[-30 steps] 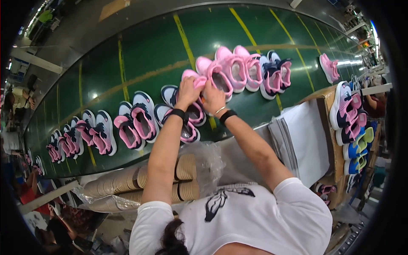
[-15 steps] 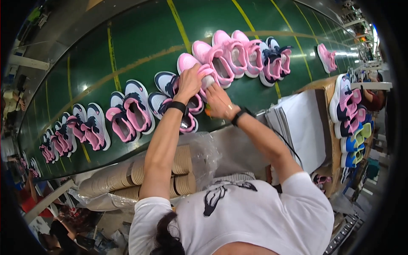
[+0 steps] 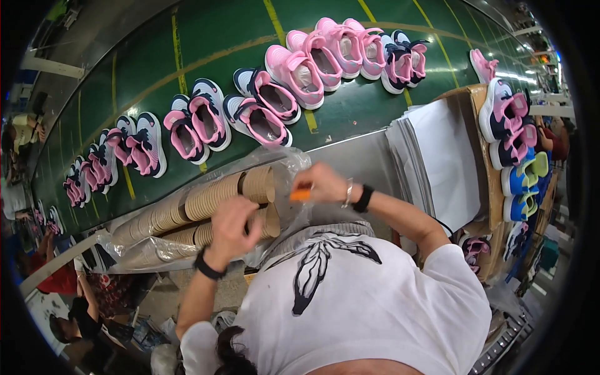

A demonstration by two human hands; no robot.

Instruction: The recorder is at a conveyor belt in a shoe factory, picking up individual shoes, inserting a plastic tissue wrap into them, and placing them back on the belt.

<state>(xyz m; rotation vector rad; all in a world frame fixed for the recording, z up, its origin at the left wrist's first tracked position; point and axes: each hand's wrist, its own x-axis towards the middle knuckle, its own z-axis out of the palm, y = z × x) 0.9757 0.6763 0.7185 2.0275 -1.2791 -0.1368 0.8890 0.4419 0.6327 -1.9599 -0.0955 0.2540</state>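
My left hand is over the near end of the nested brown cardboard pieces, which lie in rows inside a clear plastic bag. Its fingers are loosely curled, thumb apart, and I see nothing in them. To its right, my right hand pinches a small flat orange piece whose kind I cannot make out. Beyond both hands, a pink sneaker with white stuffing inside stands on the green table. Left of it sits a pair of navy, white and pink sneakers, with no stuffing seen inside.
More sneakers line the table to the left, and several pink ones stand farther right. A stack of white paper lies at the right, beside a cardboard box with sneakers along it. Other people are at the lower left.
Both hands have left the pink sneaker and drawn back toward me, the left one over the cardboard pieces. The orange piece has come along in my right hand. The view has shifted.
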